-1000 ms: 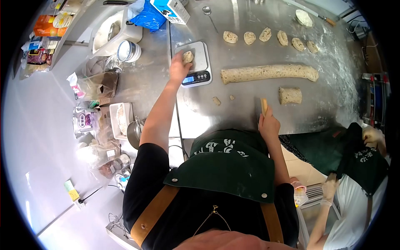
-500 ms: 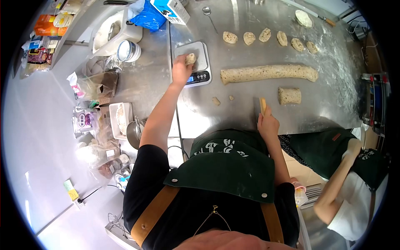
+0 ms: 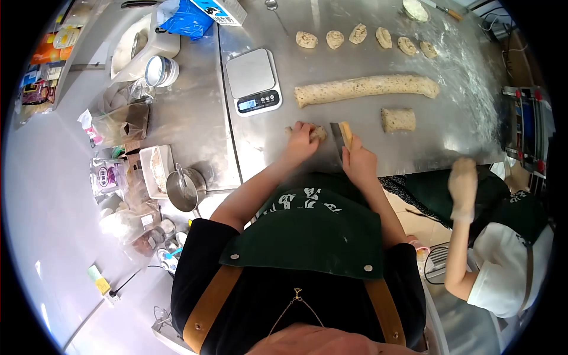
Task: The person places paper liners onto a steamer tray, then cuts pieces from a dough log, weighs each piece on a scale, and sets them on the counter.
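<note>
My left hand [image 3: 302, 145] is closed on a small piece of speckled dough [image 3: 320, 134], low over the steel table in front of my apron. Just right of it, my right hand [image 3: 360, 162] grips a dough scraper [image 3: 345, 135] by its yellow handle, blade upright beside the dough. Beyond both hands lies a long dough log [image 3: 367, 89], and a short thick dough chunk [image 3: 398, 120] sits to its right. Several cut dough pieces [image 3: 335, 39] form a row at the back. The digital scale [image 3: 252, 74] stands left of the log, its display lit.
A metal pot [image 3: 185, 189] and a white tray [image 3: 156, 171] are on the left, near a flour bin [image 3: 133, 47] and a tub [image 3: 161, 71]. Flour dusts the table's right side. A co-worker's gloved hand [image 3: 462, 183] is at the right edge.
My left hand has come from the scale toward me, bringing the dough piece close to the scraper. The view has shifted slightly. The co-worker's arm has moved up and toward the table.
</note>
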A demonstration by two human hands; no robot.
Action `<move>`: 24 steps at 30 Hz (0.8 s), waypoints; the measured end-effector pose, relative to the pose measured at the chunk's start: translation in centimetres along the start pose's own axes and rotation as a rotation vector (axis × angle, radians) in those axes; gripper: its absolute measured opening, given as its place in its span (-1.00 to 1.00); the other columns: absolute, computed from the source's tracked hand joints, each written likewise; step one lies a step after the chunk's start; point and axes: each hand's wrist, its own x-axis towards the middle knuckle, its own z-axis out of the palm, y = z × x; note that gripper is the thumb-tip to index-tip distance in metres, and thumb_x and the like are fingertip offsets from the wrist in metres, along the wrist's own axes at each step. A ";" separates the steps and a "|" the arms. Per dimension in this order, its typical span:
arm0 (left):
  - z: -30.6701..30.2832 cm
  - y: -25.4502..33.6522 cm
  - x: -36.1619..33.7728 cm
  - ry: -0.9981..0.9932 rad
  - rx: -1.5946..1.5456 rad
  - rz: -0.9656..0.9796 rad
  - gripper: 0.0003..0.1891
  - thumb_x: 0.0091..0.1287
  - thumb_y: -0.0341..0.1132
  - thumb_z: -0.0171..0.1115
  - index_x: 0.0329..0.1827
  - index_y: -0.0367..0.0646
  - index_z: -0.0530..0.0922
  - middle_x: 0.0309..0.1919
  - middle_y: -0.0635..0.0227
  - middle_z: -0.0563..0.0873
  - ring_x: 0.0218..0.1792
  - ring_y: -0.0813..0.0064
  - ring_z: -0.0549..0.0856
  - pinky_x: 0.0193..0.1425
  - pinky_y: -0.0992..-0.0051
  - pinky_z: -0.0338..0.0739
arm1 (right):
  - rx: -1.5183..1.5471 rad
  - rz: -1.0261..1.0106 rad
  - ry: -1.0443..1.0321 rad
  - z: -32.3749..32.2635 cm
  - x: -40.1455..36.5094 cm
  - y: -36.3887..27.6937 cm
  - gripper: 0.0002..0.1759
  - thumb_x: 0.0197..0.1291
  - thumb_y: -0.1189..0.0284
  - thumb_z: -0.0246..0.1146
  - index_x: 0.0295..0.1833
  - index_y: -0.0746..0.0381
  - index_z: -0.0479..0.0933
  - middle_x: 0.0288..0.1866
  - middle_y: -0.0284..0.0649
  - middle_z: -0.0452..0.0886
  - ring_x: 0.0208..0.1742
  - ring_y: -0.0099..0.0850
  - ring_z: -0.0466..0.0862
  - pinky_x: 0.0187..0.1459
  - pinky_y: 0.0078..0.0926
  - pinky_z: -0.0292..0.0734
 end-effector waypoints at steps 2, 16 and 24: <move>-0.2 -0.2 0.0 -0.019 -0.032 0.003 -0.63 0.16 -0.27 0.25 -0.01 -0.27 0.54 -0.05 0.02 0.52 -0.03 0.06 0.55 0.05 0.29 0.50 | 0.008 -0.014 -0.029 0.0 0.2 -0.6 -0.60 0.21 0.36 0.17 0.11 0.31 0.33 -0.49 -0.04 0.62 -0.52 -0.05 0.64 -0.48 -0.13 0.53; 0.3 -0.5 -0.8 0.042 -0.038 0.054 -0.62 0.15 -0.33 0.24 0.03 -0.29 0.52 -0.06 0.01 0.53 -0.03 -0.02 0.54 0.08 0.21 0.47 | -0.131 -0.091 -0.240 1.9 2.3 -3.0 -0.80 0.12 0.50 0.09 -0.14 0.26 0.30 -0.40 -0.12 0.63 -0.43 -0.15 0.68 -0.45 -0.18 0.56; 0.0 0.5 -3.2 -0.015 0.116 0.224 -0.56 0.01 -0.45 0.27 0.03 -0.21 0.47 -0.08 0.04 0.52 -0.03 -0.01 0.54 0.04 0.19 0.50 | -0.035 -0.044 -0.200 1.3 1.8 -2.4 -0.74 0.22 0.37 0.11 -0.04 0.27 0.32 -0.41 -0.05 0.63 -0.42 -0.04 0.66 -0.40 -0.09 0.53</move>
